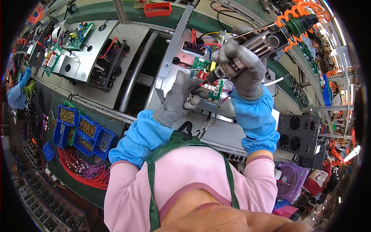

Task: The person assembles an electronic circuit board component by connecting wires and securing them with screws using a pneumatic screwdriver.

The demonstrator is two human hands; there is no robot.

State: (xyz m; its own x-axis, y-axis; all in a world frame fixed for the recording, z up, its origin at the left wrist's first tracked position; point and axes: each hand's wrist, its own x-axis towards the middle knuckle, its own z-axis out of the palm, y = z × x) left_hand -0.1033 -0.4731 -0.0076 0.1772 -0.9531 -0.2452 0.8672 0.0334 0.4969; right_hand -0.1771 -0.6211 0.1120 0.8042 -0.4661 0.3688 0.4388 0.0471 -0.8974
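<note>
My right hand (245, 65), in a grey glove, is wrapped round a pneumatic screwdriver (266, 41) with an orange coiled hose (301, 11). The tool slants down to the left, its bit ending beside my left fingers. My left hand (177, 96), gloved too, is closed, thumb and fingers pinched near the bit's tip. Something small and shiny seems to be among those fingers, too small to name. Both hands are over an open metal chassis (166, 65). Inside it are a green circuit board (216, 91) and red and blue wires (208, 45); my hands hide part of the board.
On the left, blue bins (87, 127) hold brass-coloured and silver screws beside a bundle of red wires (83, 170). Another chassis with boards (77, 58) stands at the far left, past a metal roller (139, 71). A red tray (157, 9) sits at the back; a purple fan (290, 181) stands right.
</note>
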